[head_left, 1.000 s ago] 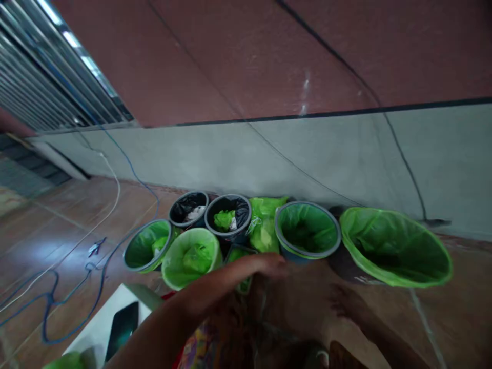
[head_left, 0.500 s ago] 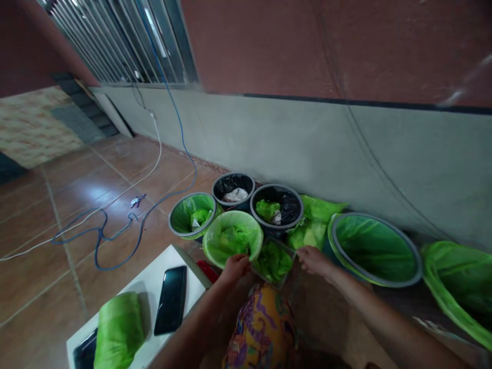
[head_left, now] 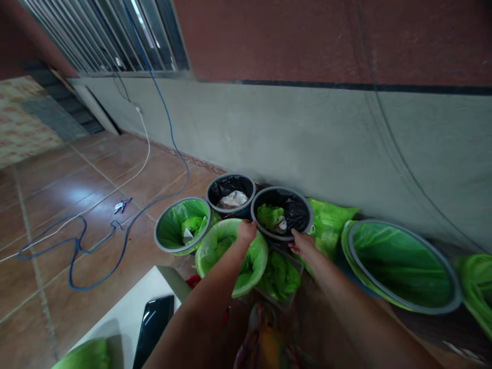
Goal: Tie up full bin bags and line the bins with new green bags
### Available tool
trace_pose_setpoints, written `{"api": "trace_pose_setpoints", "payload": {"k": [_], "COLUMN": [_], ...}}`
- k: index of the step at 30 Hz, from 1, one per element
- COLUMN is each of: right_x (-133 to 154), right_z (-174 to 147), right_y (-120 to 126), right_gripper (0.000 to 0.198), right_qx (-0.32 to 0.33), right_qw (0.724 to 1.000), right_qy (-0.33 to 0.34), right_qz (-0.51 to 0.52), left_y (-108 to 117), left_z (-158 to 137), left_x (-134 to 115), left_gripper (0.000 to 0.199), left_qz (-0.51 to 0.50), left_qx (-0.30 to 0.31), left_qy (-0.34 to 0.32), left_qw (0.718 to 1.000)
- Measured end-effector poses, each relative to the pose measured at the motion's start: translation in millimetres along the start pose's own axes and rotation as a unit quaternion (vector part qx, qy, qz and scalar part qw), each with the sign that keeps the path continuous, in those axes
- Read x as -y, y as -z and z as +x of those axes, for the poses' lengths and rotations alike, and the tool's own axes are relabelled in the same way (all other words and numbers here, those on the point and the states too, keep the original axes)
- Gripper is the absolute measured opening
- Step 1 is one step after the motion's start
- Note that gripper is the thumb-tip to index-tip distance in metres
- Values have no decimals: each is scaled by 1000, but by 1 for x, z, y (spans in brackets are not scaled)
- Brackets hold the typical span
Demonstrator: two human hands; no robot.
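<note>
Both hands flanking black-lined bin (head_left: 275,237) at its rim.
L grip (head_left: 246,231) is lying over far edge of pale-green-lined bin (head_left: 209,256), fingers looking curled; R grip (head_left: 302,243) is sitting at near R side of the black-lined bin, fingers bent (can't tell if either is pinching the rim or just touching). That bin is standing upright on the floor (head_left: 111,174), between the pale-green-lined one & a bulging green sack (head_left: 326,225), & is holding crumpled green plastic (head_left: 269,215) w/ a white wad. Step in hand is prob. getting hold of this bin; next move is calling for a firm hold both sides, w/o snagging the neighbouring liner. Phone (head_left: 154,325) is lying on white bench (head_left: 119,315), well apart from R grip.
</note>
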State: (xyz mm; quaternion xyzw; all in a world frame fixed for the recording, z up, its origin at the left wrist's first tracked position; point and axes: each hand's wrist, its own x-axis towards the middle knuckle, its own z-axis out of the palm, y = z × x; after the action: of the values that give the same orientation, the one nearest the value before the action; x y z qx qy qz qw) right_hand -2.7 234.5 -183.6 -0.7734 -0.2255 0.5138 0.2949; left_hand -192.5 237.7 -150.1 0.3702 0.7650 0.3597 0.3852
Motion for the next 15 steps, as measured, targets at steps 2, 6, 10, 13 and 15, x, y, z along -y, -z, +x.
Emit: {"api": "trace_pose_setpoints", "payload": {"k": [2,6,10,13,15], "right_x": [1,5,20,37,47], "right_z": [6,6,-10,-35,-60], "right_y": [-6,-7,10,29,46], "right_gripper": [13,9,12,15,15], "right_qx": [-23,-63,-68,-62,-58], "right_qw": [1000,998,995,993,989], "right_qy": [-1,-1,9,26,48], "right_qz": [6,28,65,94,130], "left_y": [-9,-13,-7,1,11], "left_z": [10,12,-1,-22,-42], "left_x": [-4,-17,-40,-67,-87], "left_gripper": [17,21,26,26,26], "left_qz": [87,250,219,158,115], "left_qx": [13,41,28,15,3], "left_qy": [-7,-13,-52,-92,-110], "left_qw": [996,967,974,983,987]}}
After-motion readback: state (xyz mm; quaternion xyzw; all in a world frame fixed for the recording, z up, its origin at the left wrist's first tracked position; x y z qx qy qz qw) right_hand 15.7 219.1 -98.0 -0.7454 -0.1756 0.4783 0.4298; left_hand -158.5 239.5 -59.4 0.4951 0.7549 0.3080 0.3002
